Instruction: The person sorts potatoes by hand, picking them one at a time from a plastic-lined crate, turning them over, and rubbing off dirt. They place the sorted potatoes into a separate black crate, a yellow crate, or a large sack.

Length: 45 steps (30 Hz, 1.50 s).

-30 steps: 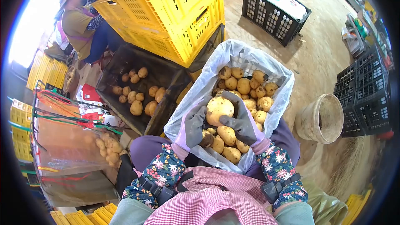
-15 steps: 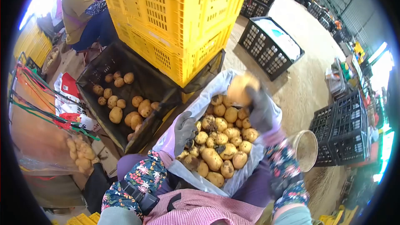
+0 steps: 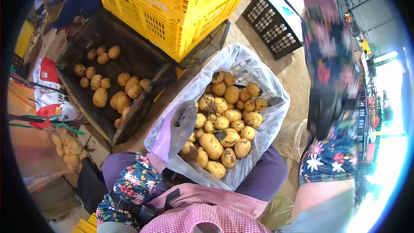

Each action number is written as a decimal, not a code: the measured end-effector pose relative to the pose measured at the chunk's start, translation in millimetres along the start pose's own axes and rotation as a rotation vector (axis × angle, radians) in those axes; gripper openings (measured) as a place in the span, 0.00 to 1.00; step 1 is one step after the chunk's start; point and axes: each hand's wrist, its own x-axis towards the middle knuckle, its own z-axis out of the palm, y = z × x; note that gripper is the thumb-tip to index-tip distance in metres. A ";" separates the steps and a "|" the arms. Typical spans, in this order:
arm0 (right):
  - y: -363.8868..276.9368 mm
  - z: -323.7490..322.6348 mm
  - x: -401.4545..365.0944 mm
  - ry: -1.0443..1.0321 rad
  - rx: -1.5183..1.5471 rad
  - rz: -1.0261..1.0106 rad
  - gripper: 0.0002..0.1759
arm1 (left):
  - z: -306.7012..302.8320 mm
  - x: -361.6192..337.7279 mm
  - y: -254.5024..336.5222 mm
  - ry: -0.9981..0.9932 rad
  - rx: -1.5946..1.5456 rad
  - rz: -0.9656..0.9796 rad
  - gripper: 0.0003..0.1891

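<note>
In front of my lap stands a crate lined with clear plastic, holding many soil-marked potatoes. My left hand, in a grey glove with a purple cuff, is at the liner's left side, beside the potatoes. Its fingers look stretched out with nothing held in them, though the glove is slightly blurred. My right arm, in a flowered sleeve, reaches up along the right side. Only its purple glove cuff shows at the top edge; the right hand itself is outside the frame.
Left of the liner, a dark-lined crate holds several potatoes. Yellow crates are stacked behind it. A black crate stands farther back; a pale bucket is at right. Bagged potatoes lie left. Another person is at upper left.
My right hand, which held a large blurred potato over the lined crate, has swung up and right out of view. My left hand stays at the liner's left side. The camera has shifted.
</note>
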 end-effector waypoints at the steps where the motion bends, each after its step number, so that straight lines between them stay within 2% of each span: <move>1: -5.6 -15.2 -34.4 -0.002 0.051 0.012 0.15 | 1.2 -0.1 -3.7 0.001 -0.004 0.021 0.21; 3: -0.3 -24.6 -131.4 -0.003 0.119 0.066 0.15 | 2.1 -1.5 -1.5 -0.042 0.017 0.032 0.22; 5: 24.2 -27.2 -243.1 -0.611 -0.351 0.208 0.06 | 1.4 0.1 -7.6 -0.074 -0.020 -0.059 0.23; 6: 22.3 -29.5 -291.9 -0.924 -0.031 0.771 0.06 | 4.1 1.3 -7.6 -0.090 0.009 -0.075 0.23; 7: 36.6 -18.5 -379.4 -1.177 -0.348 0.225 0.17 | 13.7 6.9 -8.3 -0.087 0.026 -0.076 0.23; 8: 42.3 -7.8 -418.4 -1.104 -0.408 0.221 0.20 | 18.5 6.1 -8.4 -0.109 0.049 -0.106 0.23; 9: 49.9 7.5 -442.7 -1.140 -0.480 0.344 0.23 | 20.8 6.7 -9.6 -0.126 0.072 -0.138 0.23; 10: 61.9 28.7 -451.0 -1.257 -0.529 0.667 0.25 | 23.0 8.4 -13.3 -0.109 0.086 -0.143 0.23; 12: 74.6 57.4 -470.1 -1.120 -0.639 0.928 0.23 | 25.8 12.8 -19.1 -0.108 0.148 -0.201 0.22; 13: 82.1 67.1 -477.8 -1.117 -0.618 0.941 0.23 | 27.3 15.4 -18.6 -0.115 0.142 -0.215 0.22; 15: 95.8 75.4 -480.8 -1.046 -0.654 1.170 0.41 | 26.8 19.0 -20.8 -0.117 0.120 -0.239 0.22; 16: 105.7 69.1 -472.9 -1.131 -0.534 1.270 0.49 | 26.9 18.5 -21.5 -0.125 0.079 -0.252 0.22; 19: 116.5 67.2 -470.4 -1.196 -0.540 1.303 0.51 | 30.8 18.0 -17.2 -0.134 0.030 -0.258 0.22; 21: 100.0 56.8 -458.1 -1.304 -0.637 1.131 0.38 | 30.1 16.4 -20.1 -0.125 -0.019 -0.222 0.22; 22: 98.0 56.6 -464.9 -1.315 -0.643 1.118 0.38 | 29.3 15.4 -22.8 -0.150 0.010 -0.205 0.23; 24: 97.6 62.7 -476.5 -1.251 -0.629 1.117 0.25 | 26.0 12.6 -23.5 -0.166 0.048 -0.170 0.23; 26: 85.8 61.6 -472.3 -1.207 -0.584 1.085 0.22 | 24.8 8.9 -20.5 -0.195 0.118 -0.094 0.22; 28: 76.2 55.2 -470.9 -0.980 -0.494 1.207 0.22 | 27.3 8.7 -16.3 -0.168 0.163 -0.075 0.23; 30: 52.5 37.0 -458.4 -0.824 -0.520 1.223 0.25 | 27.0 4.3 -13.0 -0.154 0.185 -0.071 0.23; 31: 57.5 35.6 -463.6 -0.588 -0.501 1.342 0.27 | 25.7 3.6 -18.4 -0.138 0.245 -0.026 0.23; 32: 62.2 18.1 -461.1 -0.345 -0.225 1.432 0.21 | 25.7 3.0 -23.0 -0.151 0.235 -0.021 0.23; 34: 43.5 -25.6 -424.6 -0.409 0.337 1.709 0.16 | 25.5 -0.1 -25.7 -0.179 0.150 -0.093 0.22; 35: 35.9 -36.7 -418.1 -0.465 0.196 1.699 0.14 | 25.9 -3.2 -16.9 -0.212 0.153 -0.088 0.20; 36: 43.4 -44.9 -432.6 -0.445 0.179 1.695 0.14 | 26.3 -5.4 -11.5 -0.213 0.181 -0.105 0.21; 38: 68.8 -50.3 -481.0 -0.571 0.025 1.366 0.18 | 25.1 -7.2 -3.0 -0.232 0.131 -0.043 0.22; 39: 54.1 -45.0 -484.1 -0.526 0.055 1.271 0.24 | 24.3 -8.0 0.5 -0.226 0.130 -0.039 0.22; 40: 44.5 -35.1 -485.7 -0.597 0.054 1.295 0.27 | 22.1 -7.5 3.9 -0.215 0.188 -0.003 0.22; 42: 43.1 -3.2 -509.9 -0.718 -0.055 1.399 0.25 | 15.9 -4.0 3.4 -0.194 0.258 0.031 0.22; 44: 25.4 20.1 -493.3 -0.714 -0.275 1.376 0.30 | 12.6 -0.8 -8.6 -0.175 0.245 0.009 0.22; 45: 14.8 26.7 -466.7 -0.820 -0.432 1.348 0.41 | 14.0 -1.2 -5.2 -0.168 0.196 -0.077 0.22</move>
